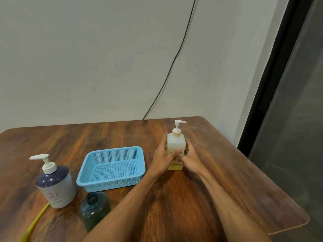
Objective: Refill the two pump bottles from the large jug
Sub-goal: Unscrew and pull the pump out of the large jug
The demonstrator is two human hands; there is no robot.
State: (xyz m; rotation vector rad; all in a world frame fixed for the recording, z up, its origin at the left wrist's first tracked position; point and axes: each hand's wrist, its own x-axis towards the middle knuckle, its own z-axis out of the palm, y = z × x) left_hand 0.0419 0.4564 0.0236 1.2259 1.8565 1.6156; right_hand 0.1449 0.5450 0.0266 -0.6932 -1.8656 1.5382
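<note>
A pale yellow pump bottle (pixel 175 143) with a white pump stands upright at the far right of the wooden table. My left hand (pixel 163 157) holds its left side, thumb across the front label. My right hand (pixel 191 159) wraps its right side low down. A large white-and-navy pump bottle (pixel 56 185) stands at the near left. Beside it a dark teal bottle (pixel 95 209) stands with its neck uncapped. No pump head for it is in view.
A light blue mesh basket (pixel 111 169) sits between the bottles, nothing visible in it. A yellow-green strip (pixel 35 222) runs off the near-left corner. A black cable (pixel 167 75) hangs down the wall behind. The table's right edge (pixel 272 180) lies close to the yellow bottle.
</note>
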